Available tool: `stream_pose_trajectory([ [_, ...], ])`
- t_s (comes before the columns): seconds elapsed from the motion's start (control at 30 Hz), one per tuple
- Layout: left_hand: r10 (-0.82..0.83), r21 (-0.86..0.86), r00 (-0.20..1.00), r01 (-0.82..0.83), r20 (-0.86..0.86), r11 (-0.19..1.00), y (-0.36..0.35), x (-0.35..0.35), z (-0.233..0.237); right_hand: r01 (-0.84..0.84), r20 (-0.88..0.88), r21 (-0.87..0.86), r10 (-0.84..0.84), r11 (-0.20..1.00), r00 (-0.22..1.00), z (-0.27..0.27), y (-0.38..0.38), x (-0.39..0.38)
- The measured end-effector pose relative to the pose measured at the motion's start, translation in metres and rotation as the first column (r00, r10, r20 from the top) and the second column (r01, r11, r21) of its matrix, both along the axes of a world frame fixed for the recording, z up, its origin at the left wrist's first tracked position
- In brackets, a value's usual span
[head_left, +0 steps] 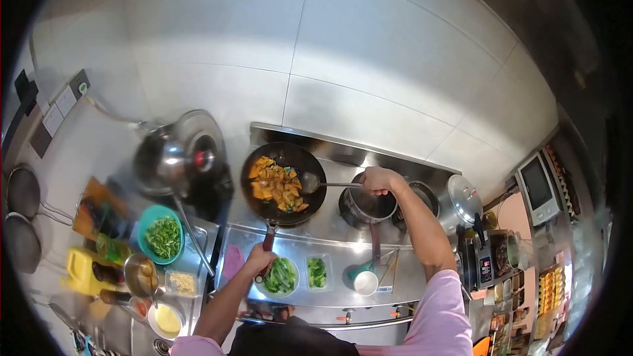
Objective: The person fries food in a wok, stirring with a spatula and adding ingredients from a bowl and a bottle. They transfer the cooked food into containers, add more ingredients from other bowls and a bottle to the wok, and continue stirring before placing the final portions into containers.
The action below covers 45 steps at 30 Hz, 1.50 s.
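My left hand is wrapped round the wooden handle of a dark wok on the stove. Orange-brown chunks of food with bits of green lie in the wok. In my right hand is the long handle of a metal ladle, its bowl resting inside the wok at the right of the food. Under my right hand stands a dark saucepan with its handle toward me. Just below my left hand sits a plate of green leaves.
A small dish of chopped greens, a white cup and chopsticks lie along the front ledge. To the left are a lidded pot, a teal bowl of cut greens and a yellow jug. A steel lid stands right.
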<state>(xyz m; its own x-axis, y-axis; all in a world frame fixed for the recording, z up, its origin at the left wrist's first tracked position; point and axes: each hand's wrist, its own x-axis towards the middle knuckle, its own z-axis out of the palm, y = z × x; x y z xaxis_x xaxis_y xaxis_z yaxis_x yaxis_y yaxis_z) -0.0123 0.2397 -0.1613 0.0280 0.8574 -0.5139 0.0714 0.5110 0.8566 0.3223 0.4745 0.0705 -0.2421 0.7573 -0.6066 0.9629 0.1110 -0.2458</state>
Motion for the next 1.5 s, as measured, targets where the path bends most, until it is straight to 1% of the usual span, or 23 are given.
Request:
stream_pose_trajectory([
  [0.07, -0.014, -0.041, 1.0, 0.015, 0.021, 0.999, -0.007, -0.005, 0.009, 0.037, -0.108, -0.099, -0.048, 0.994, 0.993, -0.02, -0.002, 0.015],
  [0.1, -0.011, -0.061, 0.999, 0.013, 0.034, 0.998, -0.009, -0.007, 0.014, 0.083, -0.281, -0.172, -0.129, 0.982, 0.951, -0.047, -0.009, 0.024],
  [0.13, -0.005, -0.077, 0.999, 0.008, 0.048, 0.997, -0.01, -0.008, 0.019, 0.06, -0.376, -0.174, -0.122, 0.983, 0.918, -0.086, -0.015, 0.028],
  [0.17, -0.009, -0.088, 0.999, 0.013, 0.046, 0.996, -0.009, -0.008, 0.026, 0.182, -0.482, -0.214, -0.266, 0.96, 0.835, -0.112, -0.033, 0.018],
  [0.2, -0.013, -0.106, 0.999, 0.017, 0.043, 0.994, -0.01, -0.008, 0.032, 0.215, -0.458, -0.115, -0.244, 0.97, 0.855, -0.139, -0.046, 0.009],
  [0.3, 0.01, -0.12, 0.998, -0.002, 0.065, 0.993, -0.014, -0.006, 0.04, 0.144, -0.549, 0.067, -0.084, 0.987, 0.832, -0.177, -0.08, -0.005],
  [0.33, 0.018, -0.116, 0.997, -0.008, 0.081, 0.993, -0.016, -0.006, 0.042, 0.169, -0.555, 0.083, -0.096, 0.982, 0.827, -0.186, -0.092, -0.005],
  [0.4, -0.032, -0.123, 0.998, 0.04, 0.063, 0.992, -0.023, -0.009, 0.041, 0.22, -0.559, 0.133, -0.11, 0.966, 0.822, -0.197, -0.108, -0.004],
  [0.5, -0.068, -0.124, 0.995, 0.076, 0.072, 0.989, -0.039, -0.018, 0.03, 0.239, -0.501, 0.158, -0.131, 0.958, 0.855, -0.181, -0.144, -0.004],
  [0.6, -0.106, -0.141, 0.987, 0.122, 0.119, 0.983, -0.055, -0.035, 0.036, 0.318, -0.57, 0.076, -0.22, 0.945, 0.791, -0.182, -0.179, 0.001],
  [0.7, -0.137, -0.161, 0.977, 0.164, 0.166, 0.973, -0.071, -0.052, 0.055, 0.389, -0.583, 0.06, -0.284, 0.919, 0.761, -0.187, -0.209, 0.005],
  [0.73, -0.143, -0.169, 0.973, 0.173, 0.18, 0.97, -0.074, -0.058, 0.058, 0.409, -0.587, 0.055, -0.302, 0.911, 0.751, -0.181, -0.218, 0.003],
  [0.83, -0.226, -0.123, 0.952, 0.254, 0.208, 0.959, -0.083, -0.08, 0.044, 0.47, -0.597, 0.021, -0.366, 0.882, 0.714, -0.168, -0.251, -0.003],
  [0.93, -0.287, -0.162, 0.936, 0.321, 0.201, 0.933, -0.094, -0.097, 0.047, 0.547, -0.586, -0.044, -0.465, 0.836, 0.664, -0.154, -0.284, -0.009],
  [1.03, -0.306, -0.083, 0.923, 0.333, 0.235, 0.939, -0.107, -0.108, 0.037, 0.559, -0.546, -0.023, -0.479, 0.829, 0.687, -0.145, -0.315, -0.013],
  [1.07, -0.315, -0.076, 0.934, 0.331, 0.17, 0.94, -0.111, -0.111, 0.041, 0.588, -0.573, -0.058, -0.509, 0.807, 0.642, -0.144, -0.326, -0.016],
  [1.17, -0.356, -0.079, 0.919, 0.372, 0.168, 0.925, -0.118, -0.121, 0.022, 0.605, -0.557, -0.047, -0.523, 0.795, 0.645, -0.14, -0.354, -0.019],
  [1.2, -0.362, -0.084, 0.916, 0.38, 0.174, 0.921, -0.118, -0.124, 0.013, 0.621, -0.559, -0.061, -0.542, 0.782, 0.627, -0.138, -0.364, -0.02],
  [1.3, -0.386, -0.06, 0.917, 0.393, 0.104, 0.917, -0.12, -0.125, 0.016, 0.653, -0.569, -0.087, -0.576, 0.752, 0.587, -0.115, -0.395, -0.031],
  [1.37, -0.394, 0.001, 0.913, 0.396, 0.103, 0.918, -0.113, -0.128, 0.014, 0.661, -0.571, -0.086, -0.581, 0.745, 0.58, -0.109, -0.417, -0.028],
  [1.4, -0.398, 0.034, 0.911, 0.397, 0.103, 0.917, -0.108, -0.127, 0.014, 0.643, -0.564, -0.076, -0.565, 0.762, 0.602, -0.105, -0.427, -0.026],
  [1.43, -0.358, 0.037, 0.927, 0.356, 0.112, 0.934, -0.103, -0.125, 0.022, 0.645, -0.557, -0.076, -0.569, 0.76, 0.605, -0.102, -0.438, -0.023],
  [1.5, -0.309, 0.078, 0.95, 0.305, 0.048, 0.949, -0.083, -0.126, 0.0, 0.647, -0.54, -0.076, -0.576, 0.759, 0.613, -0.098, -0.461, -0.016],
])
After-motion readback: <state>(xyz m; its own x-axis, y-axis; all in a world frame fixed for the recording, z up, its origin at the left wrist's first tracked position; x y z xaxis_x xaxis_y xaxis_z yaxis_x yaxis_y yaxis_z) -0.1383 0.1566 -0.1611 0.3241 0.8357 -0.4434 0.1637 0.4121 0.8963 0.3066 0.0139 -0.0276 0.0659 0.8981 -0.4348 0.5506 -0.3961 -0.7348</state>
